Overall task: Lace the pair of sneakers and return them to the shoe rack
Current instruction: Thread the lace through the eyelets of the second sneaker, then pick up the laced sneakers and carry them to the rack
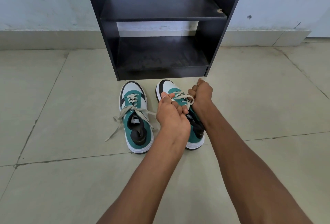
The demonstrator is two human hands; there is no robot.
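Two teal-white sneakers on floor before black shoe rack

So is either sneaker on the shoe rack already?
No, both sneakers sit on the floor tiles in front of the bare-shelved shoe rack.

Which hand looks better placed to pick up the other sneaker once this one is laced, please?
Probably the left hand: the waiting sneaker lies directly beside it, with loose laces, while the right hand sits across the sneaker being laced.
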